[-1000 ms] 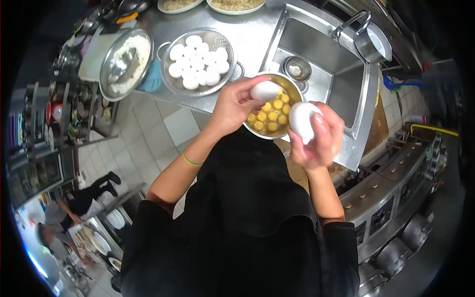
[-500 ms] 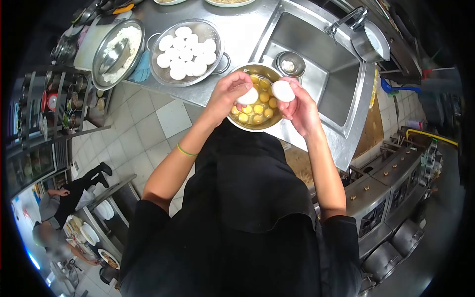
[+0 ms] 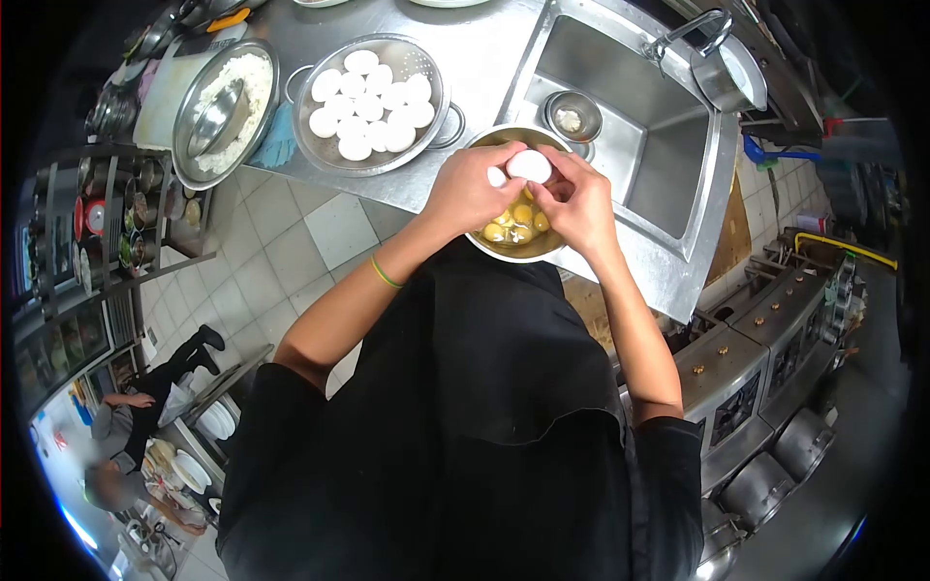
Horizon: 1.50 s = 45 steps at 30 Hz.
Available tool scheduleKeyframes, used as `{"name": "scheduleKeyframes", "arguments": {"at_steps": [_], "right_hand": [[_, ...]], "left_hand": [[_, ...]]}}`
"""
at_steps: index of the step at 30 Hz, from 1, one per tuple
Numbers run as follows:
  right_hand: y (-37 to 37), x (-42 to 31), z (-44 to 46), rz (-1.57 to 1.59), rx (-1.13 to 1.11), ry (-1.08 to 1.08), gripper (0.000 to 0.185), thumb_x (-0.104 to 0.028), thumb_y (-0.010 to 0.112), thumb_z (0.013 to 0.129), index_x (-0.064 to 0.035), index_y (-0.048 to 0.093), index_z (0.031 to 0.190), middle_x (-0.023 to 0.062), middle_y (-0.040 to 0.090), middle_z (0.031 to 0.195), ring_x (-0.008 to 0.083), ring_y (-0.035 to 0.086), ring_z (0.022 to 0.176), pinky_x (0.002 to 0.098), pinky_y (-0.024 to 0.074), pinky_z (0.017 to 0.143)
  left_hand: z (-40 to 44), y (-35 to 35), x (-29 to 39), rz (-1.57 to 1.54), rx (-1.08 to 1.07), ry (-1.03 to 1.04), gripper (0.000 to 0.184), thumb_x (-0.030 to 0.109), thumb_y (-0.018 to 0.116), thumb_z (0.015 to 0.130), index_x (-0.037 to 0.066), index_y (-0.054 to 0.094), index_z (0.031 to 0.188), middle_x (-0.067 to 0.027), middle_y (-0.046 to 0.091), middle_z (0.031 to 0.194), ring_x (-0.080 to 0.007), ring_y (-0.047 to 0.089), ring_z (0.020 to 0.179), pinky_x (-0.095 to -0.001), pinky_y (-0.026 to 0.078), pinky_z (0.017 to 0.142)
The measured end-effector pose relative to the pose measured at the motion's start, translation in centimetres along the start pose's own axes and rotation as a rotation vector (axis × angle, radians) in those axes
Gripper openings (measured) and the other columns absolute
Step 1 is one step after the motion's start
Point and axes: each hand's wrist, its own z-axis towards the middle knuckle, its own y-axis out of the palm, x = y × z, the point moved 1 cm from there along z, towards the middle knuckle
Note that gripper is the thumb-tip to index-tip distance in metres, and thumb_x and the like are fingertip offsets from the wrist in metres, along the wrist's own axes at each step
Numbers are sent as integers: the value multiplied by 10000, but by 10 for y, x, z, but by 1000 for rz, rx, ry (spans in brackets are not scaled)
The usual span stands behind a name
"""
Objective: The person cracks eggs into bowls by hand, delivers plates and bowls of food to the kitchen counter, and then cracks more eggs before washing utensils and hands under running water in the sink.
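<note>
Above a metal pot (image 3: pixel 479 232) of raw eggs, my two hands are together. A white egg (image 3: pixel 529 167) sits between the fingertips of my right hand (image 3: pixel 584 201), and the fingers of my left hand (image 3: pixel 467 189) touch it too. A second white piece (image 3: pixel 496 177), an egg or part of a shell, shows inside my closed left hand. Several whole yolks (image 3: pixel 520 215) lie in clear liquid in the pot, partly hidden under my hands. Whether the held egg is cracked, I cannot tell.
Left of the pot stands a colander (image 3: pixel 438 82) with several white eggs (image 3: pixel 367 107). Beyond it are a blue cloth or glove (image 3: pixel 276 145) and a bowl of white crumbly food (image 3: pixel 254 73). A small bowl (image 3: pixel 587 132) rests in the sink (image 3: pixel 668 126). A person (image 3: pixel 121 426) is at lower left.
My hands have come together over the pot, the right one moving left with its egg. My left fingers now reach that egg as well. The view has shifted slightly.
</note>
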Motion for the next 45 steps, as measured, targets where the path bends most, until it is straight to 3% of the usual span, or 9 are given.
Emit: {"name": "scheduleKeyframes", "arguments": {"at_steps": [10,14,19,25,28,29,33,37,45], "right_hand": [[-4,8,4,-159,110,-56,438,85,610,711,-11,606,1138,112,588,1072,155,625,777,265,523,698],[-17,-2,-1,-378,42,-402,634,106,572,634,-111,545,1228,131,556,1082,307,572,917,381,489,757],[-20,15,-6,-343,54,-454,549,-38,681,669,-189,586,1189,115,538,1069,287,589,875,379,505,727],[-169,13,-5,52,817,-303,397,-42,704,753,9,578,1126,74,595,1068,130,570,906,278,477,786],[-286,17,-9,-303,1383,-203,380,-36,657,819,29,511,1164,136,578,1056,201,592,916,326,493,829],[-344,64,5,-351,1446,-470,383,-39,661,823,37,499,1162,166,576,1061,219,608,884,344,510,806],[-484,213,44,-811,1103,-103,664,-347,680,824,-33,412,1345,187,513,1287,252,588,1062,358,442,917],[-386,172,59,-377,962,-247,427,-287,659,850,-36,561,1181,76,652,996,148,605,794,264,472,720],[-65,78,180,762,-216,403,379,-278,523,922,4,512,1175,105,651,869,122,600,636,215,470,530]], "left_hand": [[5,-6,-4,250,-12,10,361,122,639,742,73,628,1099,-145,649,975,-345,613,840,-372,500,725],[7,-15,-1,275,-41,120,355,131,637,746,55,627,1092,-150,648,988,-351,608,873,-377,491,766],[18,-3,32,189,-127,78,656,123,664,755,101,408,1358,-118,664,933,-286,637,900,-346,486,816],[25,-6,40,-160,-48,16,356,86,584,823,-6,563,1166,-54,627,817,-163,615,824,-293,469,819],[11,-32,15,-733,45,-330,199,90,538,814,-25,610,960,-61,614,791,-169,602,759,-277,471,753],[6,-36,12,-770,144,-285,153,90,504,797,-7,593,876,-72,595,750,-165,579,698,-276,469,682],[-4,-80,-8,-1016,254,-324,164,125,458,876,-10,549,892,-111,562,675,-221,536,583,-320,457,576],[15,-135,-28,-1100,524,-524,235,158,461,906,-19,537,1038,-138,603,838,-190,559,603,-281,480,579],[159,-248,-150,-943,384,-552,337,297,502,884,28,553,1082,-153,643,973,-173,585,652,-310,478,558]]}}
